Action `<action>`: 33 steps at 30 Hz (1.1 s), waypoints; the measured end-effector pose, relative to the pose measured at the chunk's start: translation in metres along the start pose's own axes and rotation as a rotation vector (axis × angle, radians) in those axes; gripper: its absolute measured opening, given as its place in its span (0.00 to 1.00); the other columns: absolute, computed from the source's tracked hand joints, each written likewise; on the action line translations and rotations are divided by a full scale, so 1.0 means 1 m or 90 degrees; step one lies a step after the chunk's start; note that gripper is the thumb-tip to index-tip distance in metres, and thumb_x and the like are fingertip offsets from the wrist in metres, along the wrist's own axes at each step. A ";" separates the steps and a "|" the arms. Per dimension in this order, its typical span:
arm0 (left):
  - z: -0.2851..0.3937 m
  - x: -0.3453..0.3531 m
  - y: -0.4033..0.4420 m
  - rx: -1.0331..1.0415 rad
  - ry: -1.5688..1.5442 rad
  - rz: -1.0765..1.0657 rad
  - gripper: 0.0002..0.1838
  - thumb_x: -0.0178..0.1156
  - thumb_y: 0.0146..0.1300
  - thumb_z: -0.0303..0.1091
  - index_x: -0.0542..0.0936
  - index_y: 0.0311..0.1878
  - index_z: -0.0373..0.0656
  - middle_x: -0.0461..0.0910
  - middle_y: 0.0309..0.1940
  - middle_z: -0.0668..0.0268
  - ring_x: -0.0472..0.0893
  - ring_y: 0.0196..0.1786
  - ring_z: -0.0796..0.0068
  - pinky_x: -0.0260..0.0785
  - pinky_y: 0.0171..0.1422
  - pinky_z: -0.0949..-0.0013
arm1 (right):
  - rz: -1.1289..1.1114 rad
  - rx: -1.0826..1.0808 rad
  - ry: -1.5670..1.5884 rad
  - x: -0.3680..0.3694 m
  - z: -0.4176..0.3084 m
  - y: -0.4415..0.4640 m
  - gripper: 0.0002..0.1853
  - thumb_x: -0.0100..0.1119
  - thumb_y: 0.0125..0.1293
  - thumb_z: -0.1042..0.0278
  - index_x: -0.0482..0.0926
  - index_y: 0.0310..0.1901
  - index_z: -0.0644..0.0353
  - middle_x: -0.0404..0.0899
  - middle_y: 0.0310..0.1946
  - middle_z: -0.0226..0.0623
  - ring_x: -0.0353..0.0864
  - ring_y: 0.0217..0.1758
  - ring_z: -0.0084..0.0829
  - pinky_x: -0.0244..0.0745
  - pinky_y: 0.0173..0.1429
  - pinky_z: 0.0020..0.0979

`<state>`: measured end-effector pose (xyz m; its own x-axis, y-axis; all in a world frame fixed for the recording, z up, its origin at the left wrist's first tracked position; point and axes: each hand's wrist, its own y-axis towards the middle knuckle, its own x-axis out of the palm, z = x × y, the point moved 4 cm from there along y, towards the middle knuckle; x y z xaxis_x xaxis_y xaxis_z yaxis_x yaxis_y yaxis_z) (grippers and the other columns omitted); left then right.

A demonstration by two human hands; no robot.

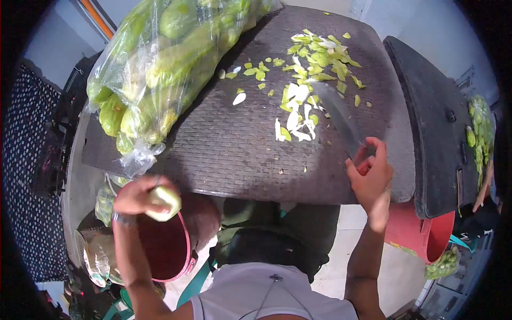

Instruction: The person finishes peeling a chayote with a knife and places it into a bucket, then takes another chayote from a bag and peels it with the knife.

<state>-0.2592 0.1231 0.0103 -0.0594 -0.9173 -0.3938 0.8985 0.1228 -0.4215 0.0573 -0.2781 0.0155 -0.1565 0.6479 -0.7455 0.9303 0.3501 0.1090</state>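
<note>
My left hand (137, 196) is closed around a pale, peeled vegetable that looks like a chayote (164, 204), above a red bucket (188, 240) at the table's near left edge. At the near right edge, my right hand (372, 178) grips the red handle of a knife (341, 114). Its blade is smeared by motion and points up and left over the table. Green and white peelings (298, 106) lie scattered beyond the blade. A large clear plastic bag (160, 69) full of green chayotes rests on the table's left side.
The dark woven-pattern table (224, 154) spans the middle. A dark panel or second tabletop (432, 128) stands along its right edge, with a red container (413, 229) below. Bagged green vegetables (480, 133) are at far right. Another person's arm (484, 186) shows there.
</note>
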 end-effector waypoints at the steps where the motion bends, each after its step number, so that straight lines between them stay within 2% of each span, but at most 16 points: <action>1: -0.020 -0.008 -0.024 -0.074 0.085 -0.023 0.25 0.82 0.51 0.34 0.86 0.53 0.40 0.88 0.47 0.65 0.85 0.51 0.72 0.77 0.60 0.65 | 0.010 -0.006 -0.018 0.002 -0.002 0.001 0.34 0.74 0.60 0.70 0.69 0.67 0.58 0.82 0.23 0.37 0.87 0.28 0.38 0.78 0.37 0.41; 2: -0.053 -0.006 -0.057 -0.193 -0.038 0.079 0.25 0.83 0.51 0.35 0.87 0.52 0.40 0.89 0.47 0.64 0.86 0.52 0.71 0.78 0.61 0.64 | 0.015 -0.010 -0.037 0.005 -0.004 0.000 0.34 0.74 0.60 0.70 0.69 0.67 0.58 0.82 0.23 0.37 0.87 0.28 0.38 0.78 0.37 0.41; 3: -0.097 -0.005 -0.080 -0.229 -0.115 0.092 0.26 0.83 0.50 0.37 0.87 0.52 0.39 0.90 0.47 0.63 0.87 0.52 0.69 0.78 0.62 0.63 | 0.012 -0.013 -0.045 0.007 -0.005 0.000 0.34 0.74 0.60 0.70 0.69 0.67 0.58 0.82 0.23 0.37 0.86 0.28 0.38 0.78 0.37 0.41; 4: -0.140 -0.004 -0.100 -0.307 -0.075 0.122 0.28 0.84 0.49 0.37 0.87 0.53 0.39 0.89 0.46 0.63 0.87 0.52 0.69 0.78 0.62 0.62 | 0.010 -0.020 -0.053 0.010 -0.007 0.001 0.34 0.74 0.60 0.70 0.69 0.67 0.58 0.82 0.23 0.37 0.86 0.28 0.38 0.78 0.37 0.41; 6: -0.193 0.012 -0.126 -0.421 -0.059 0.164 0.26 0.82 0.52 0.39 0.87 0.52 0.37 0.90 0.48 0.59 0.89 0.49 0.65 0.83 0.49 0.63 | -0.005 -0.020 -0.055 0.018 -0.012 0.003 0.34 0.74 0.59 0.70 0.69 0.67 0.58 0.81 0.23 0.37 0.86 0.28 0.38 0.78 0.38 0.41; 8: -0.251 0.031 -0.135 -0.547 0.216 0.221 0.20 0.77 0.57 0.41 0.89 0.48 0.38 0.91 0.45 0.55 0.91 0.43 0.62 0.85 0.42 0.60 | -0.027 -0.004 -0.046 0.027 -0.012 0.005 0.34 0.74 0.59 0.70 0.69 0.66 0.57 0.81 0.23 0.37 0.86 0.28 0.38 0.78 0.38 0.40; 12: -0.291 0.062 -0.112 -0.470 0.260 0.282 0.14 0.72 0.62 0.41 0.91 0.40 0.39 0.90 0.35 0.55 0.91 0.35 0.62 0.85 0.38 0.59 | -0.032 -0.025 -0.047 0.033 -0.014 0.005 0.34 0.74 0.59 0.70 0.70 0.66 0.57 0.82 0.23 0.38 0.86 0.28 0.37 0.78 0.38 0.39; 14: -0.296 0.059 -0.110 -0.363 0.214 0.396 0.12 0.69 0.64 0.41 0.91 0.36 0.40 0.89 0.29 0.56 0.91 0.30 0.63 0.85 0.36 0.61 | -0.045 -0.022 -0.029 0.033 -0.012 0.005 0.33 0.74 0.60 0.70 0.70 0.66 0.58 0.82 0.24 0.38 0.86 0.28 0.37 0.78 0.38 0.39; 17: -0.250 0.020 -0.095 -0.295 -0.037 0.391 0.09 0.68 0.63 0.33 0.89 0.32 0.37 0.85 0.21 0.64 0.82 0.21 0.73 0.71 0.25 0.66 | -0.047 0.012 0.005 0.034 -0.009 0.005 0.32 0.74 0.61 0.70 0.70 0.66 0.58 0.82 0.24 0.39 0.86 0.28 0.38 0.78 0.38 0.39; 18: -0.178 0.009 -0.088 -0.201 -0.053 0.442 0.10 0.66 0.64 0.32 0.85 0.28 0.38 0.82 0.20 0.70 0.76 0.20 0.80 0.64 0.24 0.69 | -0.043 0.004 -0.001 0.034 -0.009 0.005 0.32 0.74 0.61 0.70 0.70 0.66 0.58 0.82 0.23 0.39 0.86 0.28 0.37 0.78 0.38 0.39; 21: -0.103 -0.042 -0.083 -0.193 0.039 0.670 0.24 0.59 0.78 0.42 0.78 0.23 0.41 0.71 0.17 0.74 0.66 0.19 0.84 0.57 0.24 0.68 | -0.036 -0.003 -0.012 0.036 -0.011 0.004 0.32 0.74 0.61 0.71 0.70 0.66 0.58 0.82 0.23 0.39 0.86 0.28 0.37 0.78 0.39 0.39; 23: -0.047 -0.061 -0.071 -0.145 0.079 0.719 0.26 0.58 0.80 0.45 0.82 0.27 0.38 0.73 0.18 0.72 0.69 0.22 0.83 0.62 0.28 0.69 | -0.035 0.010 -0.016 0.034 -0.012 0.004 0.33 0.74 0.61 0.71 0.70 0.66 0.59 0.82 0.23 0.39 0.86 0.28 0.36 0.78 0.39 0.40; 25: -0.008 -0.070 -0.057 -0.001 0.181 0.811 0.23 0.59 0.79 0.46 0.86 0.36 0.33 0.79 0.23 0.67 0.75 0.29 0.80 0.69 0.35 0.69 | -0.040 0.012 0.000 0.034 -0.010 0.004 0.33 0.74 0.60 0.72 0.70 0.66 0.59 0.82 0.23 0.39 0.86 0.28 0.36 0.78 0.39 0.39; 27: 0.033 -0.081 -0.046 -0.016 0.320 0.829 0.24 0.63 0.77 0.48 0.85 0.49 0.28 0.86 0.31 0.59 0.82 0.36 0.74 0.75 0.44 0.67 | -0.043 0.008 0.019 0.035 -0.011 0.006 0.33 0.74 0.60 0.72 0.70 0.66 0.59 0.82 0.23 0.38 0.86 0.28 0.35 0.78 0.39 0.39; 30: 0.017 -0.126 -0.031 0.082 0.528 0.874 0.28 0.68 0.71 0.50 0.83 0.59 0.32 0.88 0.40 0.53 0.87 0.41 0.64 0.78 0.50 0.62 | -0.039 0.003 0.028 0.036 -0.009 0.005 0.32 0.74 0.60 0.72 0.71 0.66 0.59 0.82 0.23 0.38 0.85 0.27 0.34 0.78 0.39 0.38; 33: 0.016 -0.143 -0.005 -0.031 0.346 0.835 0.34 0.74 0.64 0.53 0.81 0.65 0.37 0.89 0.46 0.49 0.89 0.48 0.55 0.79 0.57 0.59 | -0.030 -0.012 0.010 0.037 -0.007 0.007 0.32 0.74 0.60 0.72 0.71 0.66 0.59 0.81 0.22 0.37 0.84 0.27 0.33 0.77 0.39 0.37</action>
<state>-0.2485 0.2477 0.0822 0.6250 0.1264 -0.7703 0.4167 0.7804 0.4662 0.0557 -0.2465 -0.0067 -0.2054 0.6410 -0.7396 0.9155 0.3929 0.0863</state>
